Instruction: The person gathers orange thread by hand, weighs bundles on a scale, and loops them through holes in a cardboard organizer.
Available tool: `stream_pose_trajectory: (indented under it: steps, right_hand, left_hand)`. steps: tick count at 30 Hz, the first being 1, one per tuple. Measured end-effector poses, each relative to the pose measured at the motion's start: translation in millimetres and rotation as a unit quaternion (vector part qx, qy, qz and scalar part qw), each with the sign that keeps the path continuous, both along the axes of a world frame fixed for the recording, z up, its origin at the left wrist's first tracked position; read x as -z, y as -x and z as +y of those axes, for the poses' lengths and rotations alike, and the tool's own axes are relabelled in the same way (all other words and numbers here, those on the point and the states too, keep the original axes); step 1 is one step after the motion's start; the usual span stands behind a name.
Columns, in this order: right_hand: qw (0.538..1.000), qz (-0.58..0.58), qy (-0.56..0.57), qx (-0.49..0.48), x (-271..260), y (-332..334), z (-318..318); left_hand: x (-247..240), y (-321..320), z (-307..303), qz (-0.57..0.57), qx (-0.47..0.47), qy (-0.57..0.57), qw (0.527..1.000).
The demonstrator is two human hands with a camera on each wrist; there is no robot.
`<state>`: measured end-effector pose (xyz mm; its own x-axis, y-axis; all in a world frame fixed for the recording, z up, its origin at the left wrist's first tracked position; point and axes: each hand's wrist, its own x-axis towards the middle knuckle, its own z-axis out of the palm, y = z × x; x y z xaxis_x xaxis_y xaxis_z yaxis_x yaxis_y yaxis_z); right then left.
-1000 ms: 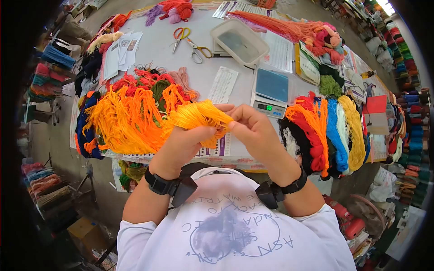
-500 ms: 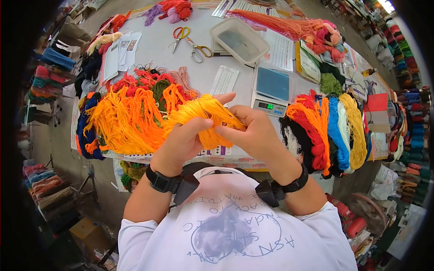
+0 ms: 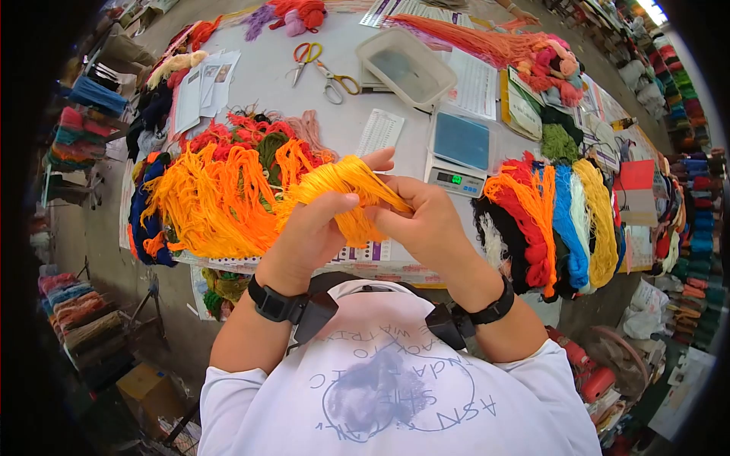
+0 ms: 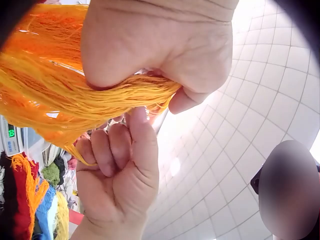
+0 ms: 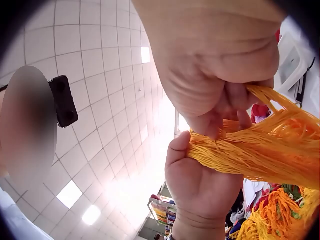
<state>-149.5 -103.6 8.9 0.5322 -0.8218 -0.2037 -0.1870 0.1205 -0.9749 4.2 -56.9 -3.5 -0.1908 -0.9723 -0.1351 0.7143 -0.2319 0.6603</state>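
A skein of yellow-orange thread (image 3: 334, 186) is held between both hands, above the table's front edge. My left hand (image 3: 308, 235) grips the skein from below and the left, its thumb lying along the threads and its fingers behind them. With curled fingers my right hand (image 3: 430, 224) pinches a thin bundle of strands at the skein's right end, pulled out taut. In the left wrist view those strands (image 4: 75, 152) run into the curled right fingers (image 4: 120, 147). The right wrist view shows the left thumb (image 5: 179, 147) at the skein's end.
Heaped orange and red skeins (image 3: 217, 201) lie at the left. A digital scale (image 3: 456, 159), a plastic tub (image 3: 372, 47) and two pairs of scissors (image 3: 308, 57) are farther back. More coloured skeins (image 3: 559, 220) hang at the right. Another person's hand (image 3: 521, 14) shows at the far edge.
My right hand has shifted slightly right and curled round a bundle of strands, drawing it out from the skein. The left thumb has lifted a little. Another person's hand has appeared at the far edge.
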Motion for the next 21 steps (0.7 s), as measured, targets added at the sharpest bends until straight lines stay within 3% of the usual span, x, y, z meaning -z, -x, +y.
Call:
stream_pose_trajectory:
  steps: [4, 7, 9, 14, 16, 20, 21]
  right_hand:
    - [0.998, 0.025, -0.056, -0.023, 5.7, 5.9, -2.5]
    - [0.998, -0.032, -0.041, -0.025, 11.4, 6.4, -1.6]
    - [0.988, -0.118, -0.09, -0.029, 4.1, 5.0, -1.1]
    - [0.969, -0.175, -0.173, -0.02, 6.3, 10.0, -7.3]
    - [0.962, -0.207, -0.178, -0.01, 5.4, 12.2, -10.5]
    - [0.959, -0.137, -0.212, -0.132, -12.3, 26.0, -22.1]
    - [0.958, -0.108, -0.203, -0.171, -14.1, 33.7, -27.8]
  left_hand:
    - [7.4, -9.0, -2.1, 0.001, -0.012, 0.025, 1.0]
    - [3.0, -7.4, -0.8, -0.02, -0.034, 0.049, 0.998]
    - [-1.6, -6.6, -1.1, -0.036, -0.035, 0.038, 0.998]
    - [-8.9, -6.9, -2.4, -0.07, -0.024, 0.008, 0.997]
    - [-4.0, -9.4, -4.1, -0.034, -0.012, 0.031, 0.999]
    - [-3.4, -21.9, -3.1, 0.088, 0.089, 0.038, 0.991]
    - [-4.6, -24.9, 1.6, -0.06, 0.107, 0.009, 0.992]
